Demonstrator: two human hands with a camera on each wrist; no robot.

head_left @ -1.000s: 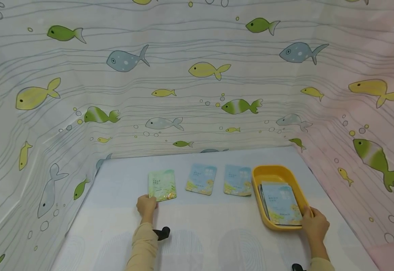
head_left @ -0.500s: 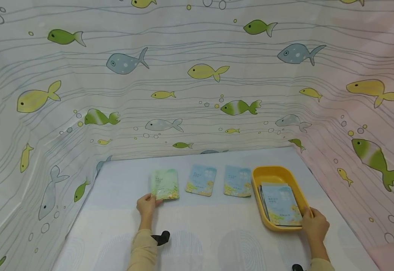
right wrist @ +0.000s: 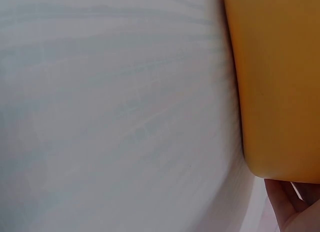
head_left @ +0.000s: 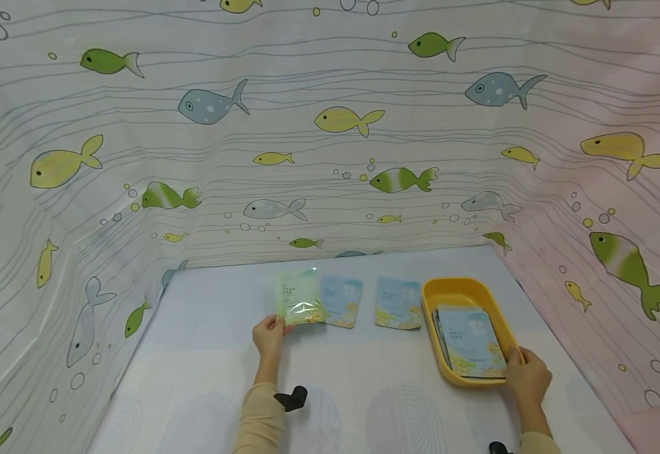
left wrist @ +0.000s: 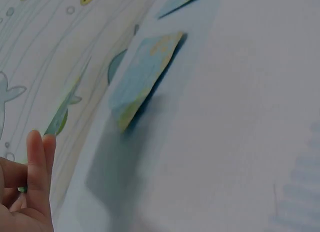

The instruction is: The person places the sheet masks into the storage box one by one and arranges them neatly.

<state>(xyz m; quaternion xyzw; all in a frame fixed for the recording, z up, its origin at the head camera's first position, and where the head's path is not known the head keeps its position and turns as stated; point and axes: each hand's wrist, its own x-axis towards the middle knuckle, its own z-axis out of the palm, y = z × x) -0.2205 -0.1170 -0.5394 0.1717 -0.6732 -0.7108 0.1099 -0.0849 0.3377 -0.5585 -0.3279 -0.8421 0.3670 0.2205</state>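
My left hand (head_left: 276, 325) pinches the lower left corner of a green packet (head_left: 300, 297) and holds it lifted off the table, its right edge over a blue packet (head_left: 342, 302). A second blue packet (head_left: 398, 302) lies flat to the right. In the left wrist view my fingers (left wrist: 36, 179) show at the lower left, with a blue packet (left wrist: 145, 76) lying beyond them. My right hand (head_left: 517, 359) grips the near right corner of a yellow tray (head_left: 459, 285) that holds a stack of blue packets (head_left: 472, 343). The right wrist view shows the tray wall (right wrist: 275, 91) with my fingers (right wrist: 287, 207) under it.
A pale blue and white table cover (head_left: 364, 391) lies under everything. Fish-print cloth walls (head_left: 330, 126) close in the back, left and right sides. A black wrist strap (head_left: 291, 398) shows on my left sleeve.
My left hand has lifted the green packet off the table and carried it rightward, so it now overlaps the nearest blue packet. My right hand has stayed on the tray.
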